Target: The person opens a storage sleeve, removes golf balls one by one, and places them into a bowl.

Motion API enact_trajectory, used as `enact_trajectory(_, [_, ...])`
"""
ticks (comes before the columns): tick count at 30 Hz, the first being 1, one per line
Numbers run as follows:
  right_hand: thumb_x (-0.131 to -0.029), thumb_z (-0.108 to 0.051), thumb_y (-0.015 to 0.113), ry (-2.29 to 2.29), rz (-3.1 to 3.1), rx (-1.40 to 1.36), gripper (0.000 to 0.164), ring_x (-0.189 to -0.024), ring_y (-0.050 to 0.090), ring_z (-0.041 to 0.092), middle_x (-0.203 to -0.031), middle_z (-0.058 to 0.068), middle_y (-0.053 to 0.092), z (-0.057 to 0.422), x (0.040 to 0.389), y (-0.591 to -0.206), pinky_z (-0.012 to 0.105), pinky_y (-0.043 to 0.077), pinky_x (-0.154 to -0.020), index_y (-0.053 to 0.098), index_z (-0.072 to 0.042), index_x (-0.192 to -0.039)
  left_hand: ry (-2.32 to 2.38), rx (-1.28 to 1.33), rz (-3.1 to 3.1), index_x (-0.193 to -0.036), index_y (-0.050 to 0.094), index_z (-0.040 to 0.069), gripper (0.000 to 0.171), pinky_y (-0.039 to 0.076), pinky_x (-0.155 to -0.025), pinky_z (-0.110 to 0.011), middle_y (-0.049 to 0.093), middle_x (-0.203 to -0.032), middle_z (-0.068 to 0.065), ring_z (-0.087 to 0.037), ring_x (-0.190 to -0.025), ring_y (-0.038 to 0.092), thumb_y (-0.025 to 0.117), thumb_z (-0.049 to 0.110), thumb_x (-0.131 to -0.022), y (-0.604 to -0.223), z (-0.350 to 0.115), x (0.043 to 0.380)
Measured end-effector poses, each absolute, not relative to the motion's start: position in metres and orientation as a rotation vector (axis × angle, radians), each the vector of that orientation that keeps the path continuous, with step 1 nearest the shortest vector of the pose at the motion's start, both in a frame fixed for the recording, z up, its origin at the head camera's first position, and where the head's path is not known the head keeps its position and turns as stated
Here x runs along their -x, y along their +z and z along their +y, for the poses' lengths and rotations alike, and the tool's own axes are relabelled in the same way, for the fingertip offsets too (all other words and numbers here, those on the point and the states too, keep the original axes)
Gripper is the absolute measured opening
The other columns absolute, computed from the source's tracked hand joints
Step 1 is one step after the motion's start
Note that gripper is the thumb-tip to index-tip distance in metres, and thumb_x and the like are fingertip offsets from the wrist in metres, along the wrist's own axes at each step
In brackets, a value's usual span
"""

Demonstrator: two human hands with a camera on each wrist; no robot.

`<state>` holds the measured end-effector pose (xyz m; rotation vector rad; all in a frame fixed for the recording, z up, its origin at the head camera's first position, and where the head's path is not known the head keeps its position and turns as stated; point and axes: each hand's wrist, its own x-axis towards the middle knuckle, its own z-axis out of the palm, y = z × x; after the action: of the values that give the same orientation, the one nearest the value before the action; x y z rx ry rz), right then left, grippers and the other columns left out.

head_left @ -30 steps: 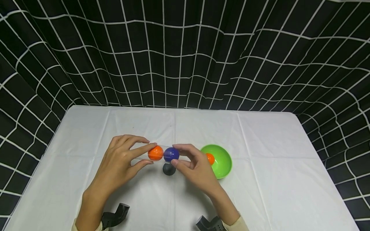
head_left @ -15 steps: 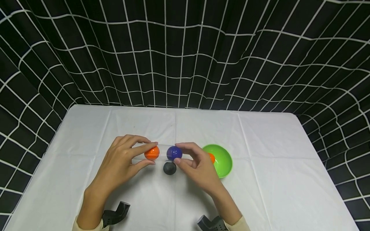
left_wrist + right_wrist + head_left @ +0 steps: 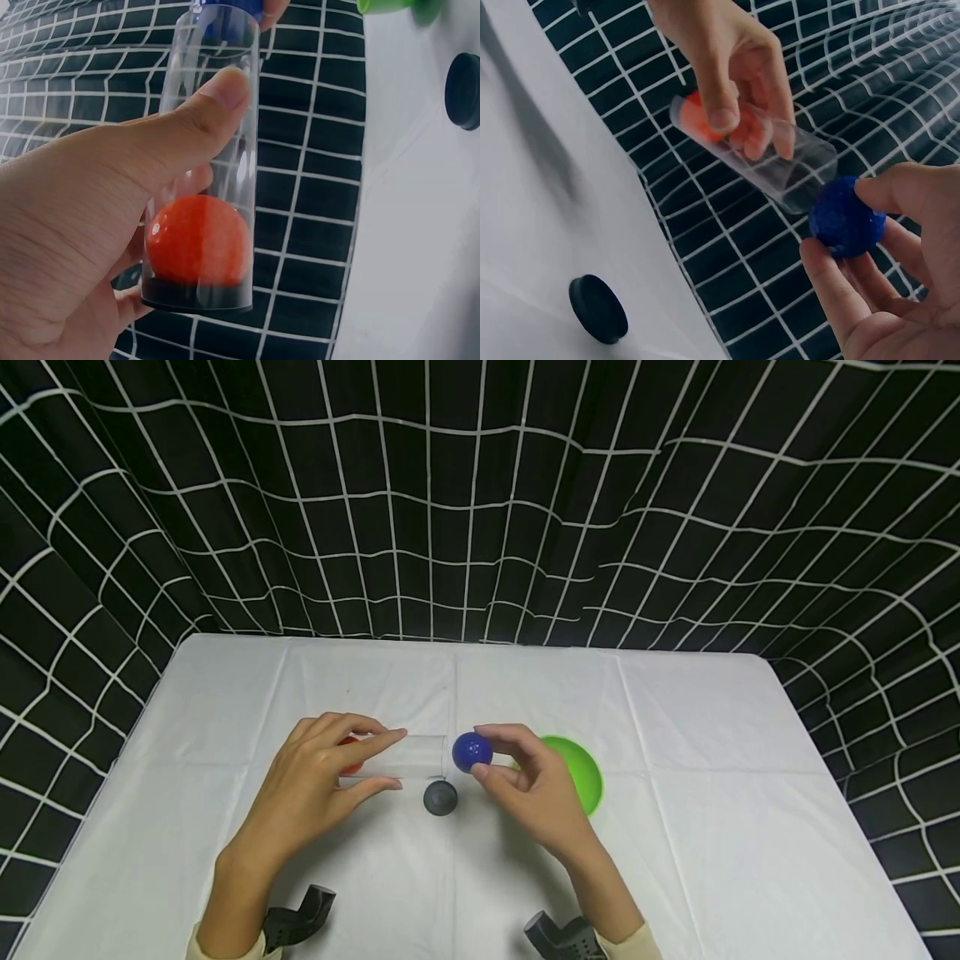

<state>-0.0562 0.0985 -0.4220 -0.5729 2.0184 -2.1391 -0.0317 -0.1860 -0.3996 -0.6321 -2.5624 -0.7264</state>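
Observation:
My left hand (image 3: 315,768) grips a clear tube (image 3: 412,757) held sideways above the table. In the left wrist view an orange ball (image 3: 199,240) sits at the tube's black-capped end, mostly behind my fingers in the head view. Between thumb and fingers, my right hand (image 3: 536,785) pinches a blue ball (image 3: 472,752) just off the tube's open right end. A black round cap (image 3: 440,797) lies on the white cloth below that open end.
A green bowl (image 3: 585,777) stands behind my right hand, partly covered by it. The white-clothed table (image 3: 712,793) ends at a black curtain (image 3: 465,527) with a white grid. Black wrist mounts (image 3: 300,918) sit on both forearms.
My right hand has moved right, drawing the blue ball out of the tube's open end. The orange ball has slid left to the capped end. My left hand has barely moved.

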Motion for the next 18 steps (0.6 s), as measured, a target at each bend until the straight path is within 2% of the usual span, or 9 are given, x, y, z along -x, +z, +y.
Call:
enact_trajectory(3, [-0.094, 0.009, 0.07, -2.131, 2.029, 0.557, 0.045, -0.103, 0.077, 0.008, -0.127, -0.004, 0.068, 0.103, 0.058, -0.42, 0.02, 0.062, -0.087, 0.059, 0.008, -0.137, -0.723, 0.631, -2.562, -0.131, 0.077, 0.03, 0.056, 0.048, -0.1, -0.046, 0.074, -0.116, 0.002, -0.021, -0.108, 0.068, 0.093, 0.037, -0.079, -0.4, -0.186, 0.032])
enact_trajectory(6, [-0.093, 0.009, 0.071, -2.123, 2.045, 0.551, 0.044, -0.103, 0.077, 0.008, -0.126, -0.004, 0.068, 0.108, 0.06, -0.42, 0.021, 0.063, -0.086, 0.06, 0.008, -0.136, -0.724, 0.629, -2.562, -0.131, 0.077, 0.03, 0.055, 0.048, -0.099, -0.046, 0.074, -0.116, 0.002, -0.022, -0.107, 0.068, 0.093, 0.037, -0.078, -0.4, -0.186, 0.032])
enact_trajectory(12, [-0.093, 0.007, 0.073, -2.082, 2.132, 0.556, 0.041, -0.104, 0.077, 0.01, -0.126, 0.002, 0.07, 0.122, 0.063, -0.417, 0.024, 0.064, -0.087, 0.063, 0.005, -0.134, -0.747, 0.617, -2.565, -0.13, 0.077, 0.03, 0.054, 0.048, -0.098, -0.044, 0.074, -0.115, 0.003, -0.018, -0.101, 0.066, 0.093, 0.036, -0.078, -0.401, -0.185, 0.032])
enact_trajectory(15, [-0.094, 0.007, 0.072, -2.061, 2.155, 0.548, 0.041, -0.102, 0.078, 0.012, -0.127, 0.007, 0.069, 0.129, 0.063, -0.414, 0.024, 0.064, -0.088, 0.063, 0.004, -0.134, -0.749, 0.618, -2.565, -0.129, 0.077, 0.03, 0.054, 0.048, -0.098, -0.044, 0.074, -0.115, 0.004, -0.019, -0.103, 0.067, 0.093, 0.036, -0.078, -0.402, -0.184, 0.032])
enact_trajectory(18, [-0.094, 0.007, 0.072, -2.051, 2.174, 0.548, 0.041, -0.102, 0.078, 0.012, -0.128, 0.006, 0.069, 0.137, 0.064, -0.41, 0.023, 0.064, -0.088, 0.063, 0.005, -0.134, -0.746, 0.622, -2.563, -0.129, 0.077, 0.03, 0.054, 0.048, -0.097, -0.044, 0.074, -0.115, 0.003, -0.021, -0.107, 0.068, 0.094, 0.035, -0.078, -0.402, -0.184, 0.032])
